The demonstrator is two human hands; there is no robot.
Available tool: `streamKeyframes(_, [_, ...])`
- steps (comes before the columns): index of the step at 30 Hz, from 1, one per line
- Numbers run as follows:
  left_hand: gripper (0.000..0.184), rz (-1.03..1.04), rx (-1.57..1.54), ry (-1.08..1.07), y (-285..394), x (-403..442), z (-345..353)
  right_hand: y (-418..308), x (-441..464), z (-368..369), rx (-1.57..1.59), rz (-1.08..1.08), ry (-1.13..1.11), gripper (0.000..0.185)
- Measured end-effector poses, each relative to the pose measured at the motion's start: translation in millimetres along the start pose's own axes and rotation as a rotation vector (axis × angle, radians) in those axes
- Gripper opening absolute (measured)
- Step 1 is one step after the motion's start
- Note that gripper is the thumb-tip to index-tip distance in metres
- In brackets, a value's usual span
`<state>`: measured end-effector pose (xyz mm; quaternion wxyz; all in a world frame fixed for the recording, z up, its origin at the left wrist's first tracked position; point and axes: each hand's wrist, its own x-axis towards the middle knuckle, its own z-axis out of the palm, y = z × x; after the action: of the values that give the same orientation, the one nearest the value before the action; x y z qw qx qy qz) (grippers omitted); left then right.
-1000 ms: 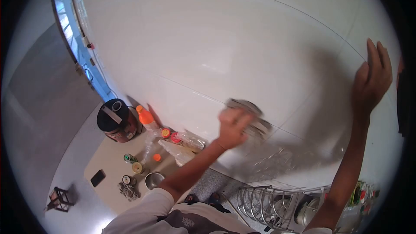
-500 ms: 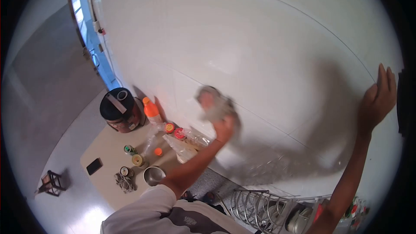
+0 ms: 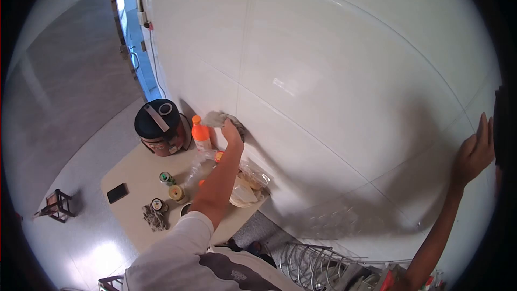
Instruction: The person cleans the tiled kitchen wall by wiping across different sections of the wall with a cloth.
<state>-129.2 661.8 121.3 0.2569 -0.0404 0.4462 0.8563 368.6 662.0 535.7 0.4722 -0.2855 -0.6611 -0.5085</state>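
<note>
Here's the left hand point(image 3: 231, 131), left of centre in the frame, arm stretched up across the table, fingers closed around a bunched grey cloth point(image 3: 218, 118)! That cloth is up against the pale wall point(image 3: 323, 70), right beside the orange bottle point(image 3: 201, 137), which stands upright.

Over to the right edge of the frame, and the right hand point(image 3: 474, 157) is raised by the same wall, fingers straightened, nothing gripped in it; whether the palm touches the surface, I can't tell.

Down to the table point(image 3: 126, 164) in the lower left: the black-lidded pot point(image 3: 159, 129) stands at its far end, left of the bottle. A dark phone point(image 3: 117, 193) lies flat near the left edge, a green-topped can point(image 3: 166, 178) sits just beside a yellowish can point(image 3: 176, 193), and below them a crumpled grey rag point(image 3: 155, 219) is heaped. Clear plastic packaging point(image 3: 254, 175) lies right of the forearm, and at bottom centre, a metal rack point(image 3: 307, 264) gleams!
</note>
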Motion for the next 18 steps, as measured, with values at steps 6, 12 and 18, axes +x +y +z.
streamKeyframes(6, [0.031,-0.135,-0.122,0.004,-104,-47,-30,-1,8,-7,-0.165,-0.086,-0.044,0.042])
streamKeyframes(12, [0.019,-0.569,0.064,-0.181,-134,-228,-22,1,2,-8,-0.169,-0.074,-0.055,0.042])
streamKeyframes(18, [0.027,-0.537,0.198,0.005,-187,-161,-40,0,2,-8,-0.202,-0.122,-0.065,0.041])
